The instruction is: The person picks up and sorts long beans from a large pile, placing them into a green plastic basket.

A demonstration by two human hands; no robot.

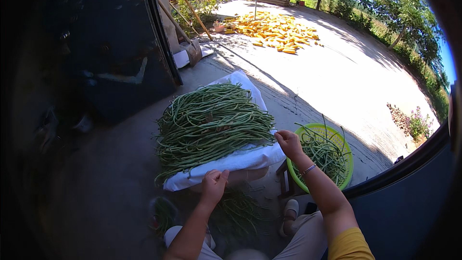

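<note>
A thick heap of long green yard-long beans (pixel 213 126) lies on a white woven sheet (pixel 231 162) spread over a low support. My left hand (pixel 213 186) is just below the sheet's near edge, its fingers curled and the thumb against them; no bean shows in it. At the right end of the heap, my right hand (pixel 290 144) has thumb and fingertips pinched together close to the bean tips. Whether it grips a bean is too small to tell. Right beside that hand, a lime-green plastic basket (pixel 348 151) holds shorter bean lengths (pixel 323 155).
The basket rests on a dark wooden stool (pixel 285 180). More beans (pixel 242 206) lie on the floor between my feet, and others (pixel 162 215) in a bag at left. A dark door (pixel 119 43) stands at left. Corn cobs (pixel 278 30) are spread in the sunlit yard; long-handled tools (pixel 193 11) lean near the doorway.
</note>
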